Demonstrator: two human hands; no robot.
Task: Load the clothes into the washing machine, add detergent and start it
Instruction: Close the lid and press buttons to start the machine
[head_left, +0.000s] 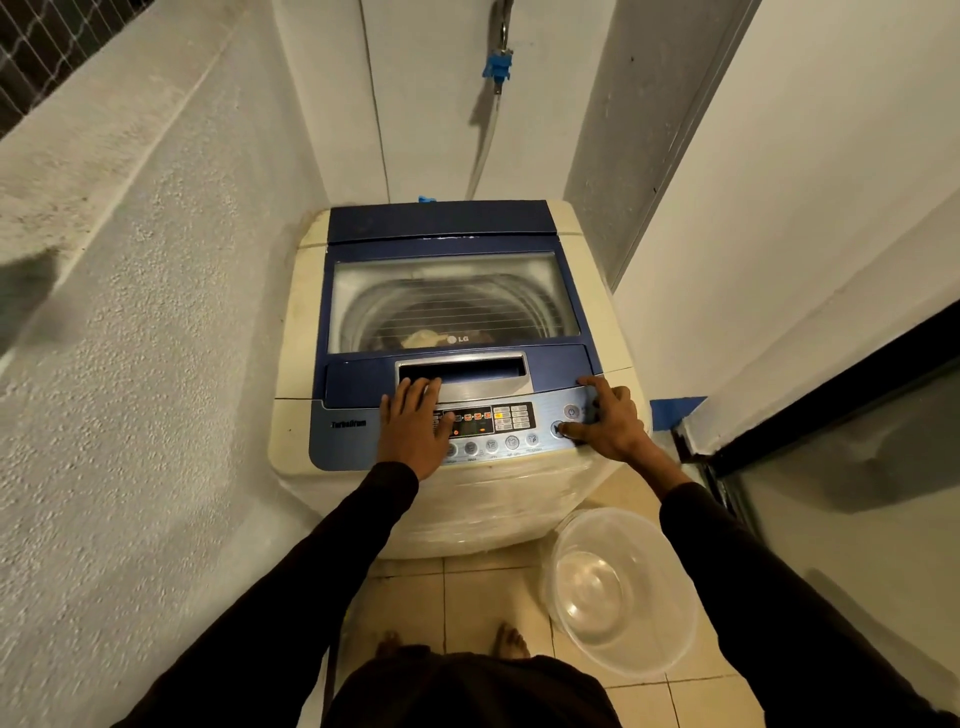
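Observation:
A cream top-loading washing machine (301, 322) with a blue lid (441, 223) stands in a narrow alcove. The lid is down. Through its window I see clothes (423, 338) in the drum. The control panel (511, 418) at the front has lit indicators. My left hand (413, 423) lies flat on the panel's left part, fingers reaching the lid handle (462, 369). My right hand (608, 418) rests at the panel's right end, with its thumb on a round button (557, 429) below the power button (572, 411).
A clear plastic basin (621, 590) sits on the tiled floor (415, 608) right of my bare feet. A rough wall (156, 364) is close on the left. At the right are a white wall and a dark-framed glass door (852, 467). A hose with a blue fitting (497, 67) hangs behind.

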